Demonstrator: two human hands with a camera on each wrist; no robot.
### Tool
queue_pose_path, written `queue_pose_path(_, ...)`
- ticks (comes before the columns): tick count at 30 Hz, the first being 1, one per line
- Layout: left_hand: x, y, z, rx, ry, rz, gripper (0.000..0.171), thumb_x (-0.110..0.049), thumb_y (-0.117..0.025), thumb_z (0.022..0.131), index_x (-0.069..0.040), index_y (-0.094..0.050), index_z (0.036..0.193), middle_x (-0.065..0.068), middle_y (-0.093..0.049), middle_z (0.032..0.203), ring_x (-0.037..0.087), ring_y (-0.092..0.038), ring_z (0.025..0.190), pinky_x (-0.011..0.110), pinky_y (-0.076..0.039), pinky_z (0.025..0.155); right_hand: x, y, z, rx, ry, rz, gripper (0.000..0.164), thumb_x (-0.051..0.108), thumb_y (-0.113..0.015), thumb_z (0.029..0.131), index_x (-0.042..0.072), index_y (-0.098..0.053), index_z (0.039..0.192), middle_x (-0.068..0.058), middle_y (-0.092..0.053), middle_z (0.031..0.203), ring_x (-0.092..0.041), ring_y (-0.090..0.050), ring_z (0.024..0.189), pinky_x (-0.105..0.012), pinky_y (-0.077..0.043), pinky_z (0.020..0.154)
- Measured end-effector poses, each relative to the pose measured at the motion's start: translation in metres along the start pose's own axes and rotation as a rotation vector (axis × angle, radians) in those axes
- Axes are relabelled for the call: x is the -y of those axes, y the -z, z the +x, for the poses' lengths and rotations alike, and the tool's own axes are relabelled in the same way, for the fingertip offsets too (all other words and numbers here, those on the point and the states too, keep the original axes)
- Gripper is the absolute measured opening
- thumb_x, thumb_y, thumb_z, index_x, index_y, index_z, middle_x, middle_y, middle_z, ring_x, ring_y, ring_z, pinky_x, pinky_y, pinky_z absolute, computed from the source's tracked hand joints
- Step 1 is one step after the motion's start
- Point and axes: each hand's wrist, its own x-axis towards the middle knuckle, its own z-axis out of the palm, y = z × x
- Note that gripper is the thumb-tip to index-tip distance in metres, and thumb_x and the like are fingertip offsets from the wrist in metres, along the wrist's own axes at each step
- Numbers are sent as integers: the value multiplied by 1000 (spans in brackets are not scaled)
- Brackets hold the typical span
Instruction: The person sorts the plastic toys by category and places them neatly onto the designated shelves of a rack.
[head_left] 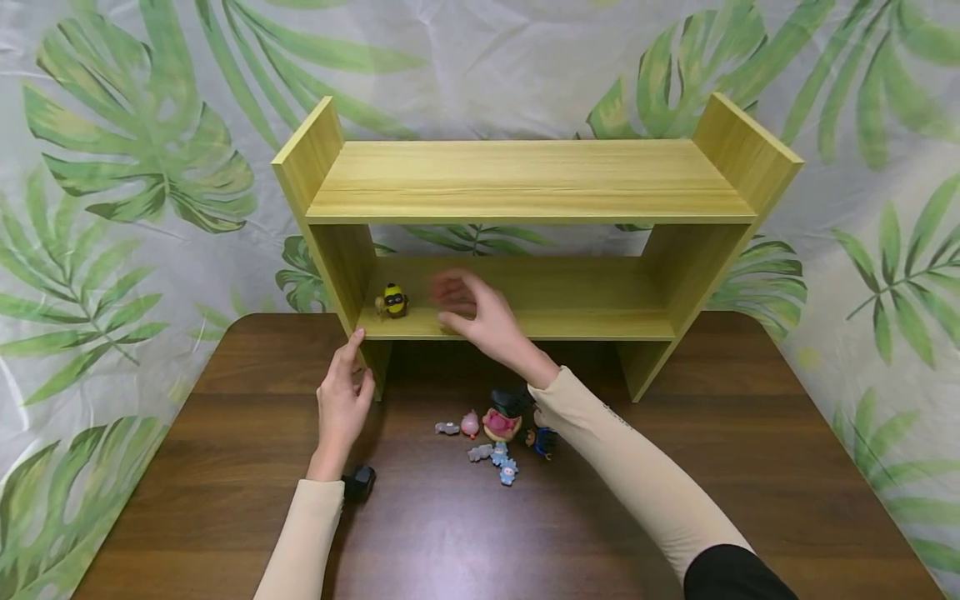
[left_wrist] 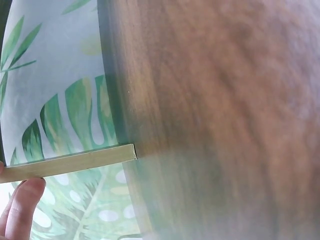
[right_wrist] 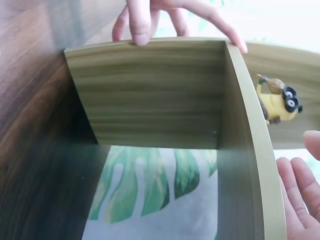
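My left hand point(head_left: 343, 408) holds the front edge of a wooden shelf's left side panel point(left_wrist: 75, 162). Its thumb lies against the inner face and other fingers are on the outer side. My right hand point(head_left: 487, 321), a little blurred, hovers at the middle board point(head_left: 555, 321) with fingers spread and nothing in them. To its left a yellow minion figure point(head_left: 393, 300) with black goggles stands near the left panel, a small tan piece beside it. In the right wrist view the minion point(right_wrist: 277, 105) appears sideways, just above the right hand point(right_wrist: 300, 200).
On the brown table point(head_left: 450, 542) below the shelf lie several small toys: a pink figure point(head_left: 470, 424), grey figures point(head_left: 480, 452), blue figures point(head_left: 508, 472) and a round pink-and-tan toy point(head_left: 501, 425). Part of the group is behind the right sleeve point(head_left: 622, 450). A leaf-print cloth point(head_left: 487, 75) hangs behind.
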Motion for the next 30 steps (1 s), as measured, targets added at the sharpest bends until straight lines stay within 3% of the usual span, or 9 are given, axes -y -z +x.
queue_pose_path(6, 0, 0, -1, 1, -3, -1, 76, 14, -56, 83, -24, -38, 145, 15, -56, 119, 28, -57, 82, 38, -51, 51, 2, 12, -15, -15, -13, 50, 43, -11, -61, 87, -9, -47, 128, -28, -55, 119, -38, -57, 106, -38, -49, 92)
queue_pose_path(11, 1, -1, -1, -3, -6, -6, 77, 15, -56, 83, -25, -38, 145, 15, -56, 116, 30, -56, 81, 39, -52, 51, 20, 20, -29, -19, -5, 54, 39, -14, -58, 87, -15, -46, 124, -35, -54, 115, -45, -56, 103, -46, -48, 91)
queue_pose_path(16, 2, -2, -1, -9, -9, -10, 77, 17, -56, 82, -24, -38, 145, 15, -56, 115, 33, -56, 78, 39, -51, 51, 32, 27, -42, -22, -17, 28, 37, -13, -57, 88, -15, -46, 123, -34, -55, 113, -44, -57, 101, -44, -50, 89)
queue_pose_path(30, 0, -2, 0, -19, 3, -11, 77, 18, -55, 81, -24, -39, 144, 15, -57, 113, 30, -58, 78, 40, -52, 51, 31, 38, -70, -17, -42, 18, 32, -11, -57, 89, -15, -48, 120, -31, -58, 111, -44, -58, 100, -45, -50, 88)
